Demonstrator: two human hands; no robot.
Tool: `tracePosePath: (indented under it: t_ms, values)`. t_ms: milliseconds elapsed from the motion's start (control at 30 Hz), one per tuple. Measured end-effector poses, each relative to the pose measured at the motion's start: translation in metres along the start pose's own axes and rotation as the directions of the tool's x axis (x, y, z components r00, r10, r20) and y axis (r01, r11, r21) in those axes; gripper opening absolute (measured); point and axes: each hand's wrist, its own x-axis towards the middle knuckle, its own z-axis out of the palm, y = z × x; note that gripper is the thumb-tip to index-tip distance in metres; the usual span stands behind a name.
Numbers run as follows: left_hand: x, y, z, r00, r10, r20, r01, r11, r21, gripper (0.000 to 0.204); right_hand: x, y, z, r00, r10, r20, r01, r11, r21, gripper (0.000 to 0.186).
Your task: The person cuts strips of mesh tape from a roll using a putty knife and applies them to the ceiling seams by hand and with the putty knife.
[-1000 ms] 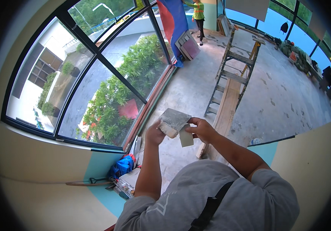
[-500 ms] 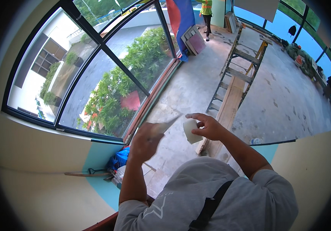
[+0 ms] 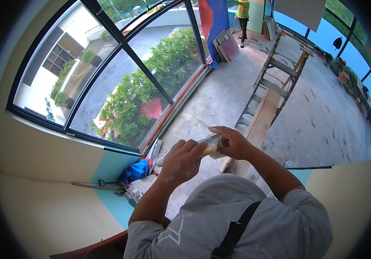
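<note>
With the broad-bladed scraper (image 3: 212,139) this close to the pale roll (image 3: 217,154), steady wrists and fingertips clear of the edge would serve best. Before the chest, the left hand (image 3: 181,162) curls around the scraper; the right hand (image 3: 235,143) pinches the roll between thumb and fingers.

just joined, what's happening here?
A person has a scraper in the left hand and a pale roll in the right hand, held close together in front of the body. The two things overlap in view; whether they touch, I can't tell. A ladder stands ahead with a plank running from it toward the person. A blue bag sits by the window corner, and a co-worker in a bright top stands farther back.
</note>
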Motion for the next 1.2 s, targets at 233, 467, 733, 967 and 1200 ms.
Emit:
tracePosePath:
  t_ms: [233, 467, 733, 967, 1200]
  values:
    - [-0.021, -0.038, 0.016, 0.962, -0.237, 0.135, 0.176, 0.918, 0.355, 0.021, -0.006, 0.001, -0.002, 0.999, 0.006, -0.033, -0.008, 0.999, -0.05, 0.07]
    - [-0.004, -0.004, -0.005, 0.985, -0.164, -0.046, 0.166, 0.984, 0.06, 0.029, 0.001, 0.007, -0.013, 0.994, -0.087, -0.066, 0.081, 0.993, -0.08, 0.069]
    - [0.006, 0.003, 0.01, 0.996, -0.064, -0.058, 0.068, 0.996, 0.066, 0.032, 0.01, 0.012, -0.011, 0.996, -0.084, -0.007, 0.083, 0.996, -0.026, 0.069]
    - [-0.009, -0.031, 0.022, 0.966, -0.245, 0.088, 0.203, 0.921, 0.333, 0.029, 0.008, -0.005, -0.011, 0.994, -0.105, 0.016, 0.106, 0.993, -0.054, 0.072]
    - [-0.028, -0.01, -0.02, 0.958, -0.269, -0.095, 0.277, 0.956, 0.092, 0.033, 0.021, 0.005, 0.009, 0.99, -0.14, -0.016, 0.139, 0.99, -0.036, 0.075]
